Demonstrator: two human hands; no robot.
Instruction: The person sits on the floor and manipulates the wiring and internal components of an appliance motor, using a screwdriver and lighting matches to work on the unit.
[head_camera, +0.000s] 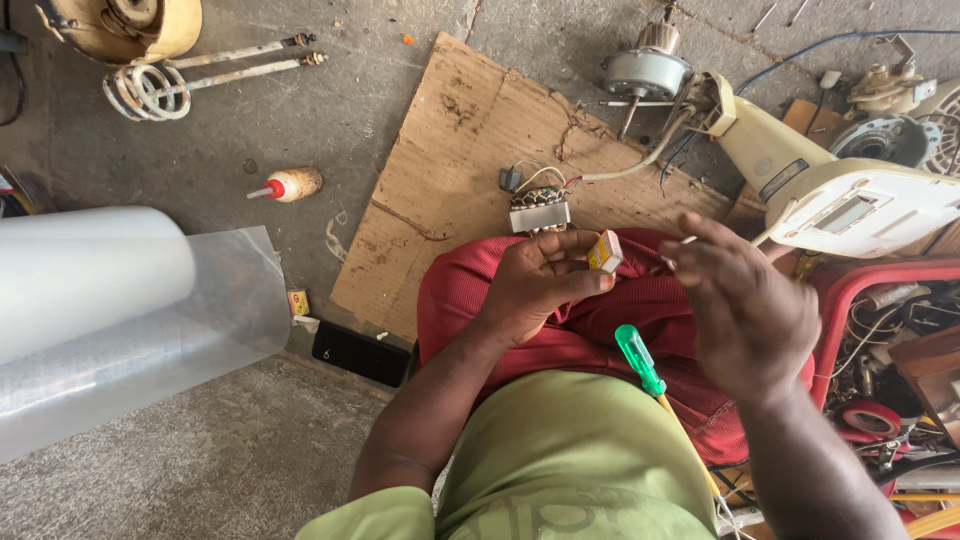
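My left hand (540, 280) is curled around a small yellow and white box (605, 251), pinched between thumb and fingers above my red-clothed lap. My right hand (745, 305) hovers just right of the box with the fingers spread; a thin pale stick (685, 240) shows at its fingertips, though I cannot tell whether it is gripped. A screwdriver with a green translucent handle (638, 360) lies on my lap between the two arms. A small wound motor part with wires (540, 208) rests on the cardboard just beyond my knees.
A cardboard sheet (460, 150) covers the concrete floor ahead. A cream fan body (850, 205) and a bare motor (645, 70) lie at the right back. A roll of clear plastic (110, 310) is at left, a glue bottle (290, 185) beyond it, a red crate of parts (900, 340) at right.
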